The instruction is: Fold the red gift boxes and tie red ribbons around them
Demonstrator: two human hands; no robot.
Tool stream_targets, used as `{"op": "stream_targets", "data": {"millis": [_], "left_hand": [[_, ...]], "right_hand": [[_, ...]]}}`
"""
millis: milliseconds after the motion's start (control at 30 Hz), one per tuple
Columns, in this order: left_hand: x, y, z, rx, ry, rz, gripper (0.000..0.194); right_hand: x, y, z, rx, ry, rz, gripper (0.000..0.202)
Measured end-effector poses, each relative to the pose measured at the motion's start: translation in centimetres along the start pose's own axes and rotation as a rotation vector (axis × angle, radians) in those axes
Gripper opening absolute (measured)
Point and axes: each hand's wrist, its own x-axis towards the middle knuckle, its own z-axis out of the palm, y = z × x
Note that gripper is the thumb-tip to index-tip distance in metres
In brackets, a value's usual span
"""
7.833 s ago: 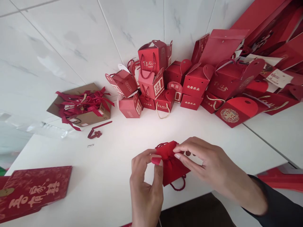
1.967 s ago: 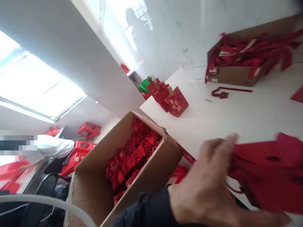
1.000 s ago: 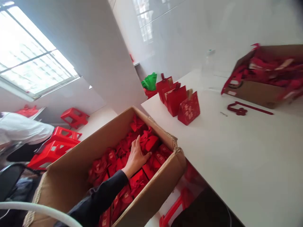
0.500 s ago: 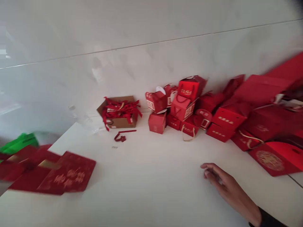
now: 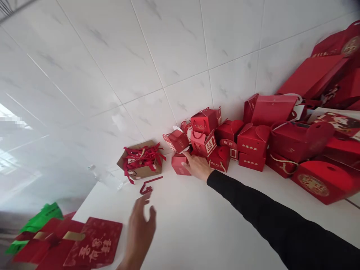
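Observation:
My right hand (image 5: 199,167) reaches to a small red gift box (image 5: 180,165) in the stack by the wall. Its thumb lies on the front of that box and the fingers are at the top edge; part of the box is behind the hand. Another small red box with raised flaps (image 5: 178,140) sits on top of it. My left hand (image 5: 142,223) is over the white table, thumb and fingers apart, holding nothing. Just beyond its fingertips lies a dark red ribbon (image 5: 146,188). A cardboard box (image 5: 146,171) full of red ribbons (image 5: 142,156) stands behind.
More red gift boxes (image 5: 251,144) are stacked along the tiled wall (image 5: 168,48) to the right. Flat red bags (image 5: 95,243) and a green bag (image 5: 45,217) lie at the left of the white table (image 5: 197,228). A clear plastic bottle (image 5: 105,177) lies by the table's back left edge.
My right hand has moved left and forward to the small red box. My left hand has come into view from below. The head view has turned.

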Motion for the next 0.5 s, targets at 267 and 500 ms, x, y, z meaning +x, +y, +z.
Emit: {"op": "stream_targets", "data": {"millis": [267,500], "left_hand": [[6.4,0.0,6.4,0.04,-0.002,-0.116,0.018],[14.2,-4.1,8.8,0.054,0.03,-0.347,0.034]], "right_hand": [[-3.1,1.3,-1.6,0.061,-0.034,-0.04,0.012],[-14.6,1.7,-2.0,0.198,-0.18,0.054,0.016]]}}
